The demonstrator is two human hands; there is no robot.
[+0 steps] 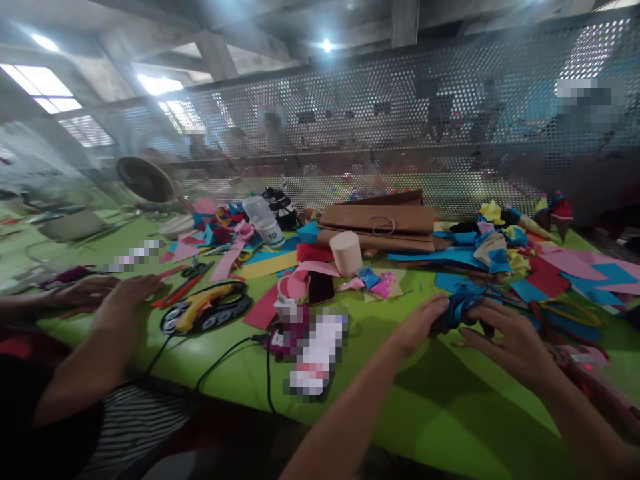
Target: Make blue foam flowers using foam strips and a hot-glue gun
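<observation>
Between my hands is a dark blue bunch of folded paper (463,303), shaped somewhat like a flower, held just above the green table (370,400). My left hand (421,323) grips its left side, fingers partly hidden behind it. From the right, my right hand (513,340) pinches the paper's edge with bent fingers, the thumb reaching below. Blue and red paper sheets (543,283) lie beyond my right hand. A small shiny pink packet (384,285) rests to the left of the blue bunch, beside a cream-coloured roll (346,253).
At the left, a co-worker's hands (133,290) rest by orange-handled scissors (185,283). A yellow-and-black corded device (207,310), a phone (320,353) and a charger (287,308) occupy the front. Brown paper rolls (377,227) lie behind, before a perforated metal screen (350,133). A glue gun-like red-lit tool (585,360) sits right.
</observation>
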